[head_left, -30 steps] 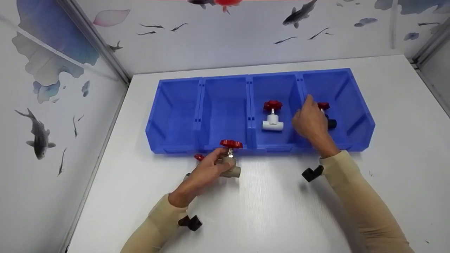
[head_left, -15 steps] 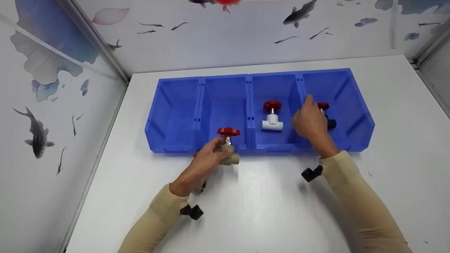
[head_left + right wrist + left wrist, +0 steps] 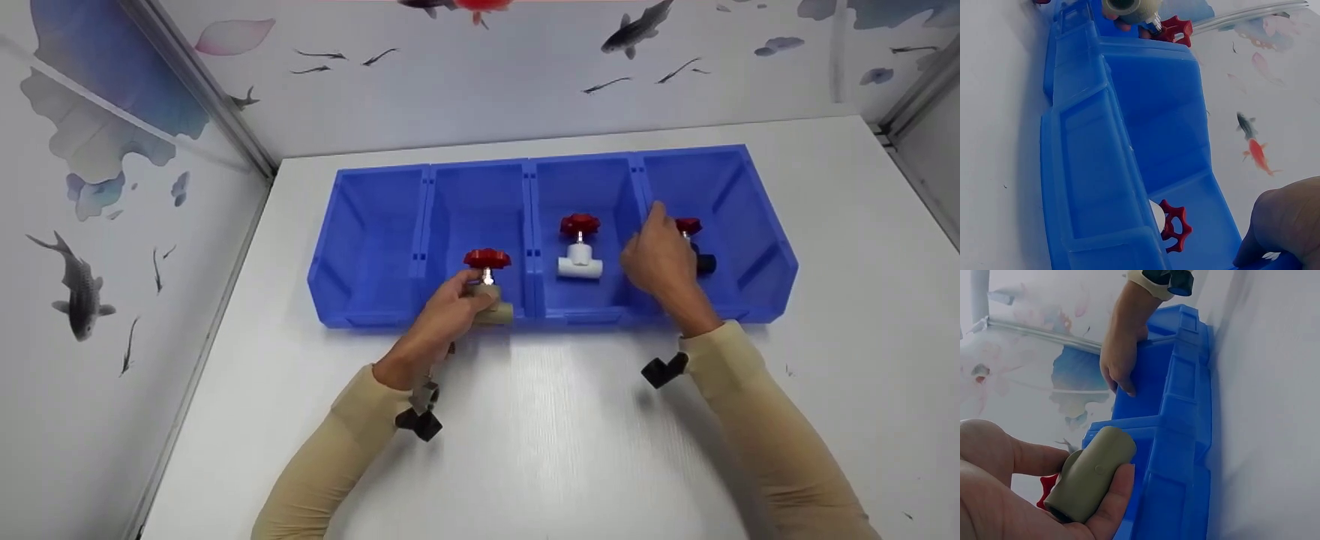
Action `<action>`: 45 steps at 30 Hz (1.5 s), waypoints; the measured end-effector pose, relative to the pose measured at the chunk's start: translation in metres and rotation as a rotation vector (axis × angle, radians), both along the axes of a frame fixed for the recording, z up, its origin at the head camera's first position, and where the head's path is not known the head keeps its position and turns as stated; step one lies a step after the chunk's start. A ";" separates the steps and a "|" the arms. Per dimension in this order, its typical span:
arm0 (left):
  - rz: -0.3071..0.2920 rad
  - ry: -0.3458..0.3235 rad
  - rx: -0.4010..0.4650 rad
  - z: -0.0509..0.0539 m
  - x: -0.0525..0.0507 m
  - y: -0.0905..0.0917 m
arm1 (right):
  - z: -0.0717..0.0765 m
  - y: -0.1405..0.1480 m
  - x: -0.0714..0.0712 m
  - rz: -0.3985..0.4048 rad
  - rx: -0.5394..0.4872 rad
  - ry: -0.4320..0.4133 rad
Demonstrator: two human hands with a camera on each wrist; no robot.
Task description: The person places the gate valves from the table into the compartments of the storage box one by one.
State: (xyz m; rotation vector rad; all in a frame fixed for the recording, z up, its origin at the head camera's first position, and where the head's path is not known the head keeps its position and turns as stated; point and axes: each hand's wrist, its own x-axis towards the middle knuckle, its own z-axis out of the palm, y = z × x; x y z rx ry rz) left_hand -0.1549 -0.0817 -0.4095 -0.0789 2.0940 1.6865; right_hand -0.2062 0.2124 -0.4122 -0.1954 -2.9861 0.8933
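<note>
My left hand [image 3: 442, 315] holds a tan stop valve [image 3: 495, 313] with a red handwheel, over the front lip of the second blue bin [image 3: 480, 195] from the left. In the left wrist view, thumb and fingers pinch the pipe body of the valve [image 3: 1092, 475]. The right hand [image 3: 661, 259] grips the divider between the third and fourth bins. A white valve [image 3: 580, 266] with a red wheel stands in the third bin. Partly hidden by the right hand, a black valve [image 3: 705, 263] sits in the fourth.
Four-sided walls enclose the joined row of several blue bins on a white table [image 3: 570, 450]. The leftmost bin [image 3: 379, 240] is beside the tan valve's bin. Below my left wrist, a grey pipe-like piece [image 3: 425, 395] is mostly hidden. Fish-patterned panels [image 3: 525, 90] stand behind.
My left hand has moved away from me with the tan valve, from before the bins to over the second bin's front lip. The right hand has stayed on the divider.
</note>
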 end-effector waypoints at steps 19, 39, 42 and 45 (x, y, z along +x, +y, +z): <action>0.077 -0.040 -0.019 -0.005 -0.037 0.007 | -0.001 -0.001 0.000 0.003 -0.005 -0.007; 0.101 -0.019 -0.002 -0.005 -0.061 0.018 | -0.001 0.001 0.001 -0.001 -0.005 0.022; 0.093 -0.013 -0.014 -0.006 -0.063 0.018 | -0.001 0.001 0.000 -0.004 0.000 0.027; 0.087 -0.005 -0.035 -0.008 -0.064 0.020 | -0.001 0.001 0.000 -0.011 0.005 0.025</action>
